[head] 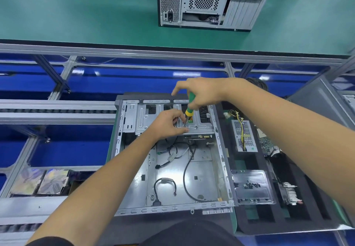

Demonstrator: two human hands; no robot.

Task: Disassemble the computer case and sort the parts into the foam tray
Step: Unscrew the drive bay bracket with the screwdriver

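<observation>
Computer case (172, 159) lies open on its side at the centre of the table, so that its inside faces up to the person. At its 12 o'clock end sits the metal drive cage (169, 120), where the work is. The right hand (203, 92) grips the green-and-yellow screwdriver (190, 104) by its handle, tip angled down onto the cage, probably onto a screw (too small to make out). The left hand (169, 123) has its fingers curled at the cage's edge beside the tip, seemingly to steady the bit. Loose black cables (187, 169) trail over the case floor. At 3 o'clock, just beside the case, the foam tray (269, 220) already holds the power supply (244, 136) and other removed parts, within easy reach.
</observation>
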